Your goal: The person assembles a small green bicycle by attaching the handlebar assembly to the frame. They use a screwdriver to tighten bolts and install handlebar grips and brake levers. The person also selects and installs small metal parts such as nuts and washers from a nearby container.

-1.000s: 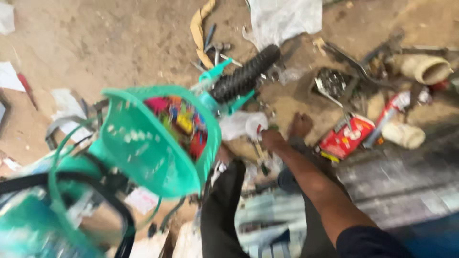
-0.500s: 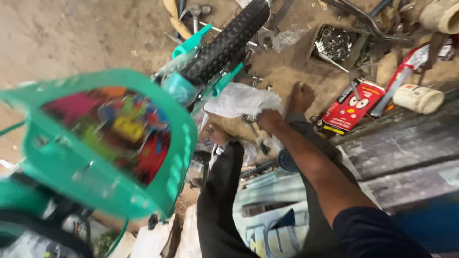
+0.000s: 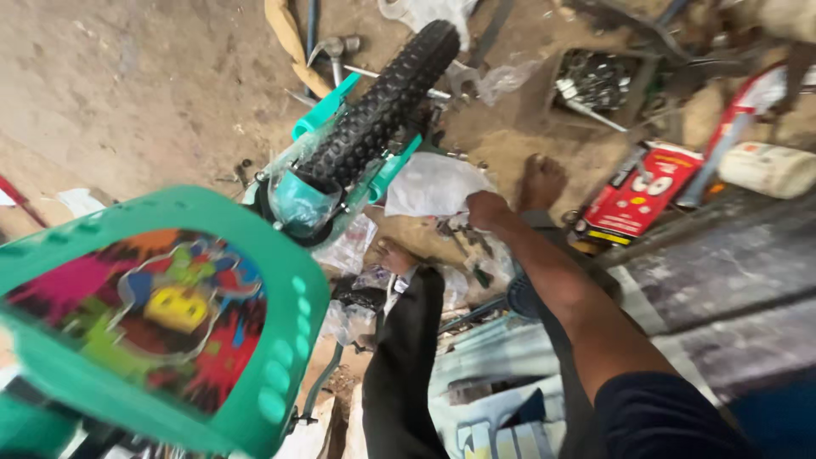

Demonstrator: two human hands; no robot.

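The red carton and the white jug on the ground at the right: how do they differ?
The red carton is a flat, boxy pack with printed pictures; the white jug is rounded and plain. The red carton lies nearer the person's bare foot and right hand; the white jug lies farther right, by the picture's edge. Both lie on the dirt among scattered tools.

Red flat carton [image 3: 643, 200] (right, on ground), white bottle [image 3: 769, 169]

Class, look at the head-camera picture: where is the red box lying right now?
The red box lies on the dirt floor at the right of the head view, just right of the person's bare foot and left of a pale bottle.
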